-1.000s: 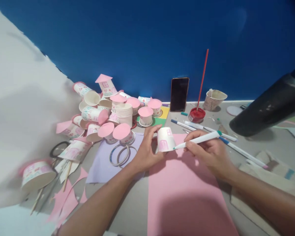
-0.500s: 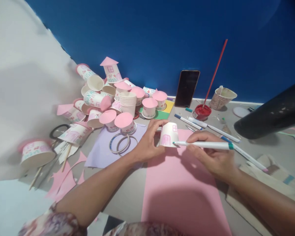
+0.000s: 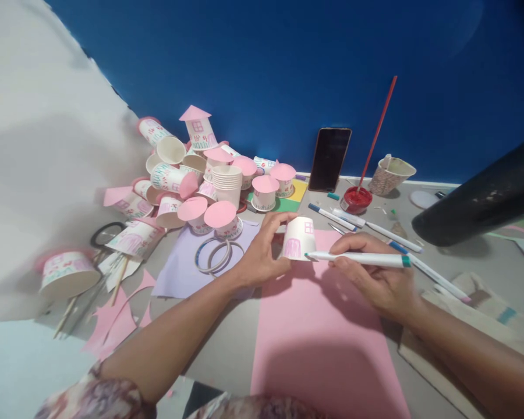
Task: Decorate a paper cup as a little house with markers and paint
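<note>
Nearest me lay a pink paper sheet [image 3: 327,343] on the tabletop [image 3: 227,361], serving as a work mat. Just above its far edge the left hand [image 3: 262,256] had its grip closed around an upturned paper cup [image 3: 298,238], probably steadying it so the drawn door and window faced the person. The right hand [image 3: 378,279] pinched a white marker [image 3: 358,258], tip touching the cup's lower rim as if to draw. Left of the cup lay two rings [image 3: 218,255]; beyond it, a heap of finished cup houses [image 3: 201,174], a phone [image 3: 329,159] leaning on the blue wall, and a red paint pot [image 3: 356,199].
</note>
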A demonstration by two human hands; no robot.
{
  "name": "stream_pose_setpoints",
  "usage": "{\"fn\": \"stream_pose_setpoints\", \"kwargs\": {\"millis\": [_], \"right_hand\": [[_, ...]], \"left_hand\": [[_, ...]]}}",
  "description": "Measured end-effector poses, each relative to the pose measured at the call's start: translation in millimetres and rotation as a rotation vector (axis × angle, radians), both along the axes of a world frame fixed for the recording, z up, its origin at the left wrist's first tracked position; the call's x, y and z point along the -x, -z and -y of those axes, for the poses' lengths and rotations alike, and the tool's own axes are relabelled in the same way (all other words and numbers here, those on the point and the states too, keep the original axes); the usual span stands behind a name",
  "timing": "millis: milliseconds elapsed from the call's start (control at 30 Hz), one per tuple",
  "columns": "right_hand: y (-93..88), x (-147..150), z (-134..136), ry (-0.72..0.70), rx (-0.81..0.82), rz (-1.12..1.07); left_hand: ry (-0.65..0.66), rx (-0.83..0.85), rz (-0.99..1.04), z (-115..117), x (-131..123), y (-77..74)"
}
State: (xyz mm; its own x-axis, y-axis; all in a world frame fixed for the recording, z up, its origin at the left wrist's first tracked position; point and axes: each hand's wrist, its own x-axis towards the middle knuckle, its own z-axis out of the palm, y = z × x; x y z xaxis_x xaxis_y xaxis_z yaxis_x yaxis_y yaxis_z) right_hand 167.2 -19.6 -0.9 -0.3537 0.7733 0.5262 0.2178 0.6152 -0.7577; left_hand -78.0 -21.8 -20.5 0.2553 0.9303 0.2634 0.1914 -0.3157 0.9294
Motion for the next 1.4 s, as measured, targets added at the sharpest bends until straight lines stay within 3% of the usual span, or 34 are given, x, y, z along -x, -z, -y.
{"fn": "stream_pose_setpoints", "kwargs": {"millis": [267,900,1400], "right_hand": [[-2.1,1.4,-1.6,-0.080,-0.018,-0.009],[-4.7,0.2,-2.4,-0.038,0.007,-0.069],[-10.3,-1.0,-3.8,-0.096,0.024,-0.052]], "left_hand": [[0.005,-0.014,-0.010,-0.1,0.7,2.2],[0.029,0.038,0.100,0.4,-3.0,1.7],[0.058,0.087,0.203,-0.1,-4.7,2.2]]}}
